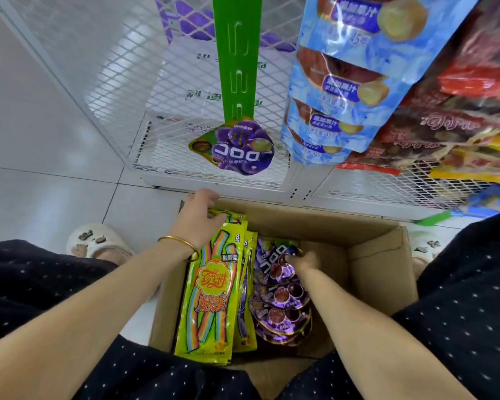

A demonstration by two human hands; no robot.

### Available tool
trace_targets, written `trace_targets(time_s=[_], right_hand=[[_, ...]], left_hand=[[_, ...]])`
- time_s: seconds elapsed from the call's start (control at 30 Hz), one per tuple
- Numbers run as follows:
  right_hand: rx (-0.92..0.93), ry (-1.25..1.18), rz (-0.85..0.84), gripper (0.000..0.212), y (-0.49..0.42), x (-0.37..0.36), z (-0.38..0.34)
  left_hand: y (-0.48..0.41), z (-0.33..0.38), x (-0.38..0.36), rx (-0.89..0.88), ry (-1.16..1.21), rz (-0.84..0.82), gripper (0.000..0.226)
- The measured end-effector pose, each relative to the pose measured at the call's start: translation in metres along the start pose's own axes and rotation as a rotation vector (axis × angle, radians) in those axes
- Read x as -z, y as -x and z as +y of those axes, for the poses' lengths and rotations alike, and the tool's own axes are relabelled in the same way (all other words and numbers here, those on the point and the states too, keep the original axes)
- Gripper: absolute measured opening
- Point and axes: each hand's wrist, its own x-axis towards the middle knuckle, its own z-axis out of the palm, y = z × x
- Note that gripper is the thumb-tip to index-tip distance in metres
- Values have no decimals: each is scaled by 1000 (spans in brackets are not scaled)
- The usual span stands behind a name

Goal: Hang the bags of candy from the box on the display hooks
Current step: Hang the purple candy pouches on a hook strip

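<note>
Pinched top purple bag (272,265) inside box (381,255) with right hand (305,262), curled onto its upper edge. Held yellow-green bags (211,298) aside with left hand (198,213), curled over their tops at far wall. Noted hung purple bag (237,151) at bottom of green hook strip (237,53). Risked dragging up two slick overlapping bags together, then dropping one.

We are looking down at a floor (35,134) of pale, glossy tiles with thin grey joints, and soft light is gleaming on it. A white wire-mesh rack (98,59) is standing ahead of us, its low mesh shelf (162,151) sitting just above the tiles.
</note>
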Motion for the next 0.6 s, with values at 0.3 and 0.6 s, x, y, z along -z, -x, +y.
trace_targets(time_s=[0.3,0.6], right_hand=[[73,-318,-313,15,42,60,-16],[501,-600,-520,35,123,96,-52]], left_hand=[[0,22,-11,-7,15,-161,43],[5,63,14,-167,-62,-166,29]])
